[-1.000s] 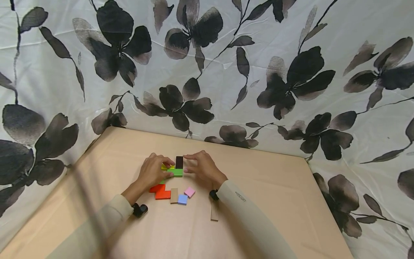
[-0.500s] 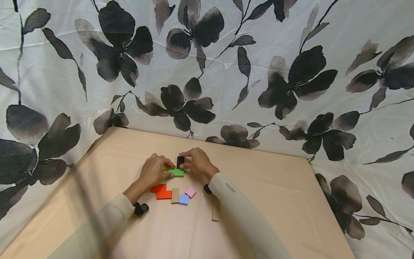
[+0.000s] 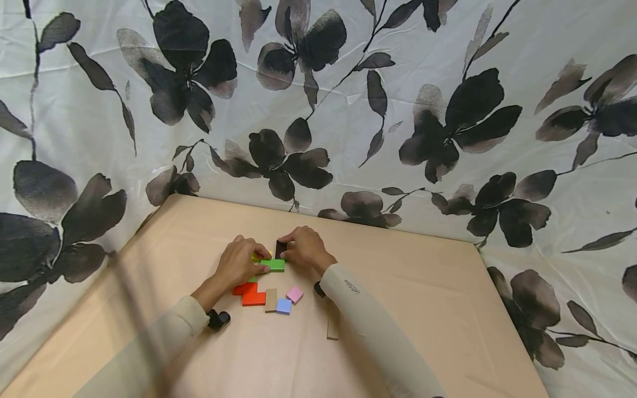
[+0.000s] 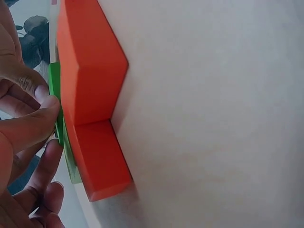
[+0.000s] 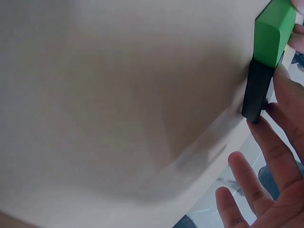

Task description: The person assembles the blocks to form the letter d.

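Head view, left to right: the left hand (image 3: pixel 234 262) curls over a bright yellow block (image 3: pixel 255 257) and pinches a flat, bright green rectangular block (image 3: pixel 273 266), apparently to keep it from shifting. Just in front lie two red rectangular blocks (image 3: pixel 254 299), touching, then a short tan oblong block (image 3: pixel 271 300), a blue square block (image 3: pixel 284 306) and a tilted pink square block (image 3: pixel 294 295). Behind the green block's right end, a black rectangular block (image 3: pixel 279 251) touches it, gripped between the right hand's (image 3: pixel 304 247) thumb and fingers, probably to hold it snug; whether it stands upright I cannot tell. Farther right, a long tan strip (image 3: pixel 332 326) lies partly under the sleeve. All rest on a smooth, pale beige tabletop (image 3: pixel 458 309); beyond hangs a creased whitish cloth (image 3: pixel 358 171) printed with dark flowers.
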### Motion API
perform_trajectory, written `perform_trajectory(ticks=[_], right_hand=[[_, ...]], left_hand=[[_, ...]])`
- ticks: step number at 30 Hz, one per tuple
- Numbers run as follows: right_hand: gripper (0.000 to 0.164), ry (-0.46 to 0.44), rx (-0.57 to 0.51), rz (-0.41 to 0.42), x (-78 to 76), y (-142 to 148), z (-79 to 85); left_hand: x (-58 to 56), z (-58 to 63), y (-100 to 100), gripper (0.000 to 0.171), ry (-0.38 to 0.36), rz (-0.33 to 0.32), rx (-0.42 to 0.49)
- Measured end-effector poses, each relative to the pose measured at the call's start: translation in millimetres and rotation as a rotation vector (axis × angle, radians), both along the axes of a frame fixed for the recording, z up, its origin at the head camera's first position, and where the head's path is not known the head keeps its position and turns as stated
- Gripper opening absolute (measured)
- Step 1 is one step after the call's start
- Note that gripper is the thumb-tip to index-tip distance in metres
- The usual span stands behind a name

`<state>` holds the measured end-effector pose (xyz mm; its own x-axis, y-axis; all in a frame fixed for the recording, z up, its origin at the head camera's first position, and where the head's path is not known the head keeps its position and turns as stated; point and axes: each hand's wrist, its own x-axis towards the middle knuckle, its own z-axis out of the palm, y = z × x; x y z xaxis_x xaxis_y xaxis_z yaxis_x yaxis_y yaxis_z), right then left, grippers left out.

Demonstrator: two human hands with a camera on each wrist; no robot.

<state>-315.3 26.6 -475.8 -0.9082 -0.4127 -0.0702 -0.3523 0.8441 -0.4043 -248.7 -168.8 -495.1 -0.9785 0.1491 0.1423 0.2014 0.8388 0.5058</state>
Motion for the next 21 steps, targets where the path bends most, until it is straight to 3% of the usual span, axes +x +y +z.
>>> perform_trajectory(ticks=[9, 21], right_hand=[[0.044, -0.035, -0.101, -0.010, -4.5, 33.7, -3.9], [0.043, -0.093, -0.202, -0.107, -5.9, 84.7, -5.0]], left_hand=[[-1.1, 1.8, 7.8, 0.025, -0.020, -0.022, 0.007], [-3.9, 4.1, 20.7, 0.023, -0.017, -0.059, -0.013]])
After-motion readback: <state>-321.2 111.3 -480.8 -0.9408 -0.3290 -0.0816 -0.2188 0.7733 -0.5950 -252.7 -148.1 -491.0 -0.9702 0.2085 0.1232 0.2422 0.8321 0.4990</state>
